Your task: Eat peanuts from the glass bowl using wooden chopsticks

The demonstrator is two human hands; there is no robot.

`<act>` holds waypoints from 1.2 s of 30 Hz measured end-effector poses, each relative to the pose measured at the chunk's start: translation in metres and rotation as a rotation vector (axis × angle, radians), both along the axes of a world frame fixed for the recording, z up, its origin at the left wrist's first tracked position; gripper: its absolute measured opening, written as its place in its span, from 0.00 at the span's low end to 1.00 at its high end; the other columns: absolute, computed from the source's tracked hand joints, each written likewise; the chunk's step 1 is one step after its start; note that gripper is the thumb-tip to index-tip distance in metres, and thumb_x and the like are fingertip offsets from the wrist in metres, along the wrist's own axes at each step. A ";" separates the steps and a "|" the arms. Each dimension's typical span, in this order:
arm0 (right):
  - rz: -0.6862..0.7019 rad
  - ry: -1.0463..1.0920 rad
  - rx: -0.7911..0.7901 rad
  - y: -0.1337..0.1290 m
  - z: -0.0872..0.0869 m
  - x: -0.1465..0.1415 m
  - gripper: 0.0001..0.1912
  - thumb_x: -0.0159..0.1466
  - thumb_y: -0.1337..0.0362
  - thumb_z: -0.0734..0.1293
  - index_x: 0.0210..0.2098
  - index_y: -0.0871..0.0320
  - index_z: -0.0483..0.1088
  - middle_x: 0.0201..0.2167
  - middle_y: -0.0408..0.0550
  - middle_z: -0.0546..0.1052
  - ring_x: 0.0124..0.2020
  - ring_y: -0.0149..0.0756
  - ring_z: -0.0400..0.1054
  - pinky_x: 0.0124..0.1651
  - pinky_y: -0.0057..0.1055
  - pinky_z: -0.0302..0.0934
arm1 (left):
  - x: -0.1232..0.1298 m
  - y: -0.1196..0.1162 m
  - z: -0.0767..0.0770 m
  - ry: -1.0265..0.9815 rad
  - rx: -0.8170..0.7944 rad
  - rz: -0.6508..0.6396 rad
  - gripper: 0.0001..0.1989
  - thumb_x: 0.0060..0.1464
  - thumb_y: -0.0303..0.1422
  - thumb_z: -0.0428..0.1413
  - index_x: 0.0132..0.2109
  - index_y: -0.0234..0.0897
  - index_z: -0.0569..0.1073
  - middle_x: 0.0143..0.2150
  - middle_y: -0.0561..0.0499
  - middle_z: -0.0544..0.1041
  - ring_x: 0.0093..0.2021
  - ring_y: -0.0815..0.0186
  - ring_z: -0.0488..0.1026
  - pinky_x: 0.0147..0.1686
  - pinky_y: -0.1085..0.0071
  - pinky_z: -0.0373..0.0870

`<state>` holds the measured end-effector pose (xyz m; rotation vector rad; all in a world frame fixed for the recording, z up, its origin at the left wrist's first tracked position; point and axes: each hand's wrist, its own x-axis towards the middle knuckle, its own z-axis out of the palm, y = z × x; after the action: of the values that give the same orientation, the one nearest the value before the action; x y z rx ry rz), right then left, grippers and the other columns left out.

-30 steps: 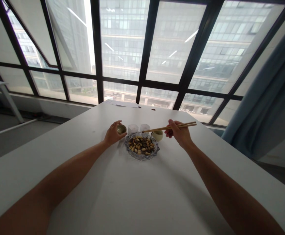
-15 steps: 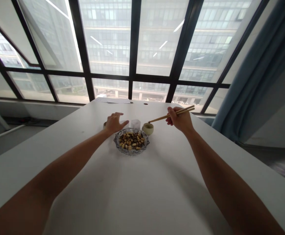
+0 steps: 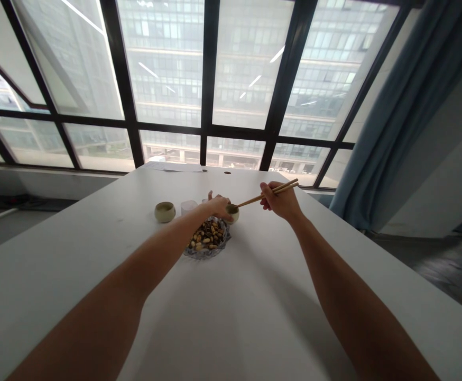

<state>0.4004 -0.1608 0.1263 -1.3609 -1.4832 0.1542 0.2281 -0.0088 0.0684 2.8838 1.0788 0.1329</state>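
Note:
My right hand (image 3: 280, 199) is closed around a pair of wooden chopsticks (image 3: 250, 201), whose tips reach the mouth of a small greenish cup (image 3: 234, 213) on the table. At that cup's left side is my left hand (image 3: 219, 206), its thumb and fingers at the rim, seeming to grip it; part of the cup is hidden. Just below the left hand sits a clear glass dish (image 3: 228, 244) with a scalloped edge, full of peanuts and dark seeds (image 3: 207, 235). My left forearm covers the dish's left side.
A second greenish cup (image 3: 165, 211) stands on the white table (image 3: 199, 317) to the left, beside a translucent container (image 3: 188, 207). Another clear item behind my left hand is mostly hidden. Paper sheets (image 3: 171, 167) lie at the far edge, before the windows. A blue curtain (image 3: 377, 143) hangs right.
My left hand has moved right, from beside the left cup across the dish to the right cup. The chopstick tips stay at the right cup. The view has shifted slightly.

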 end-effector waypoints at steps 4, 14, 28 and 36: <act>0.027 -0.032 0.003 -0.002 0.001 -0.001 0.28 0.63 0.39 0.65 0.23 0.58 0.68 0.16 0.48 0.75 0.14 0.31 0.68 0.15 0.25 0.60 | 0.000 -0.012 0.004 -0.057 0.062 -0.063 0.41 0.35 0.49 0.68 0.56 0.38 0.70 0.54 0.40 0.76 0.60 0.46 0.66 0.67 0.43 0.36; 0.075 -0.186 -0.143 -0.001 -0.004 0.000 0.29 0.60 0.37 0.67 0.22 0.58 0.70 0.17 0.49 0.76 0.18 0.33 0.71 0.20 0.26 0.63 | 0.002 -0.020 0.008 -0.037 0.060 -0.096 0.40 0.38 0.48 0.67 0.57 0.40 0.68 0.57 0.43 0.74 0.60 0.50 0.66 0.66 0.48 0.41; -0.011 0.182 0.119 -0.018 0.019 -0.023 0.30 0.64 0.40 0.64 0.20 0.58 0.68 0.11 0.45 0.69 0.10 0.28 0.60 0.13 0.24 0.54 | -0.010 0.001 0.009 -0.017 0.013 -0.027 0.37 0.48 0.52 0.62 0.63 0.41 0.69 0.64 0.39 0.70 0.65 0.47 0.62 0.64 0.50 0.51; 0.310 -0.008 -0.335 -0.021 0.012 -0.056 0.30 0.61 0.38 0.65 0.19 0.59 0.68 0.11 0.45 0.71 0.10 0.27 0.62 0.13 0.22 0.55 | -0.121 0.008 0.003 -0.359 0.347 0.017 0.22 0.60 0.45 0.53 0.55 0.37 0.74 0.59 0.43 0.75 0.61 0.52 0.68 0.64 0.50 0.52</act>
<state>0.3448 -0.1816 0.1378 -1.3810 -1.7237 0.6184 0.1076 -0.0009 0.0717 2.9633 1.0993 0.8831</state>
